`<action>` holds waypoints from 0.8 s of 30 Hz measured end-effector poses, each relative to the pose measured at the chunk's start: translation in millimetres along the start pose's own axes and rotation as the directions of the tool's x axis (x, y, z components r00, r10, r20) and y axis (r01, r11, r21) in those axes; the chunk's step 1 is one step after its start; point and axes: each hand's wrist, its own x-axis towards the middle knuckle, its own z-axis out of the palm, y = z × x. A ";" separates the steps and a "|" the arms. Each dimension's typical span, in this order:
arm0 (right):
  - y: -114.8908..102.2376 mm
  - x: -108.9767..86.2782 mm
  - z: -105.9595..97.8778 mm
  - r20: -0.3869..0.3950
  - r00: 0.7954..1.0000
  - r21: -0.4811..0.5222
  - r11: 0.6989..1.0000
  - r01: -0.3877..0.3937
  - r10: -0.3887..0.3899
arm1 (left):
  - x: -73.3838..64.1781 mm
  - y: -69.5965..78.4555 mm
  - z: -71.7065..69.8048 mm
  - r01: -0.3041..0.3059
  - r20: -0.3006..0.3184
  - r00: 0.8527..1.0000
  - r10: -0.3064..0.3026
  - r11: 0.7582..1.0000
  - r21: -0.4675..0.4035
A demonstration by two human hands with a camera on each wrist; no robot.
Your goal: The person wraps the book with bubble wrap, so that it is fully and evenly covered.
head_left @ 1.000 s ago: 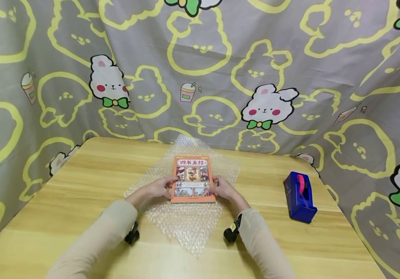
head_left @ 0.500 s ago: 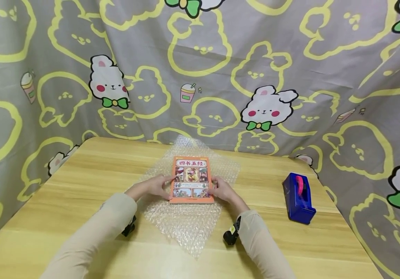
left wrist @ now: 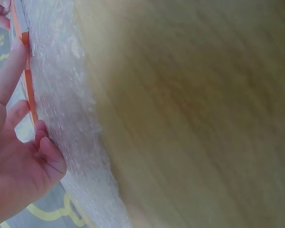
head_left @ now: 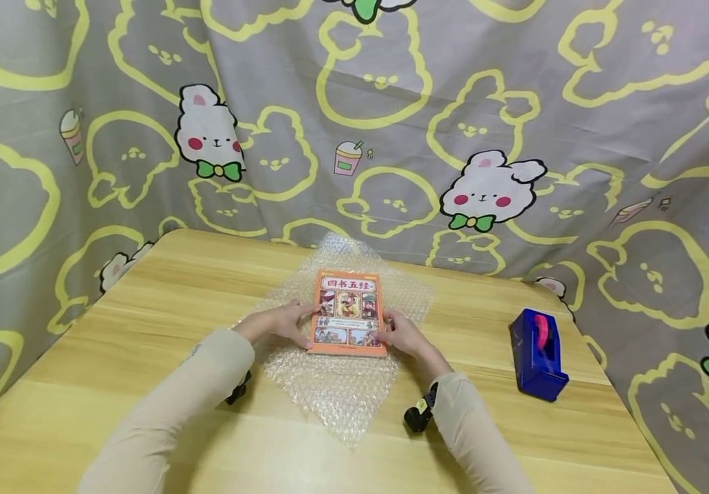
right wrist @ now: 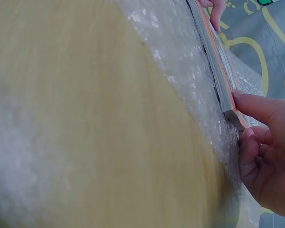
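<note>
An orange-covered book [head_left: 346, 329] with pictures and Chinese characters lies face up on a diamond-laid sheet of bubble wrap [head_left: 348, 401]. My left hand [head_left: 288, 324] is spread at the book's left edge, thumb by the near corner. In the left wrist view, its thumb and a finger touch the orange spine [left wrist: 30, 90], the other fingers loosely bent. On the opposite side my right hand [head_left: 405, 336] pinches the book, thumb on the cover's edge. The right wrist view shows its fingers [right wrist: 249, 147] curled at the near corner beside the page edges [right wrist: 217, 76].
A blue tape dispenser [head_left: 538, 360] with a pink roll core stands on the wooden table [head_left: 206, 302] to the right. Behind and beside the table hangs a grey patterned curtain [head_left: 385, 62]. Black wrist cameras [head_left: 418, 416] sit under both sleeves.
The head view has shifted a little, so the scene sits farther right. My left fingers have spread wider along the book's edge; my right hand keeps its hold.
</note>
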 end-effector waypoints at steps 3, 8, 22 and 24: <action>2.6 0.1 0.9 0.001 1.000 -0.004 1.000 -0.001 0.001 | 0.7 -1.2 1.3 0.001 0.002 1.000 -0.001 1.000 -0.011; 2.8 -0.5 1.7 -0.010 1.000 -0.008 1.000 -0.016 0.016 | 0.2 -1.0 1.1 -0.013 0.006 1.000 0.013 1.000 0.004; -0.6 -9.9 -6.8 0.012 0.999 -0.019 0.999 0.038 -0.038 | -0.8 -1.0 -1.1 -0.028 0.006 1.000 0.028 1.000 0.002; -0.1 -14.5 -9.3 0.018 0.995 0.011 0.995 0.095 -0.095 | -0.4 -1.4 -0.7 -0.024 0.010 1.000 0.024 1.000 0.000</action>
